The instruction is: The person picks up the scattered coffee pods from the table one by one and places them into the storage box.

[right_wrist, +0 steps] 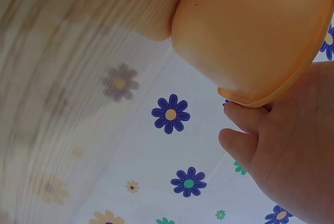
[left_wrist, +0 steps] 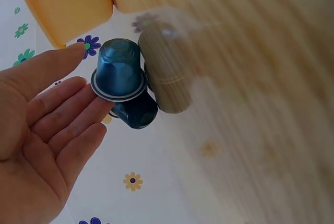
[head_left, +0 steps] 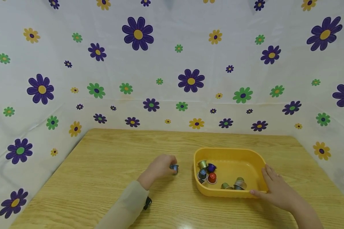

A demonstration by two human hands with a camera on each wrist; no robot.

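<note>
My left hand reaches down to a blue coffee capsule on the table, left of the yellow bin. In the left wrist view the thumb stands apart from this teal-blue capsule, while straight fingers lie close along its rim; a darker capsule shows behind it. My right hand holds the bin at its front right corner, thumb over the front rim and fingers along the right side. From the right wrist, two fingertips of that hand show below the bin's rim.
Inside the bin, gold, purple, blue and red capsules cluster at the left, with green and silvery ones near the front wall. The wooden table is bordered at the back and sides by a white flowered cloth.
</note>
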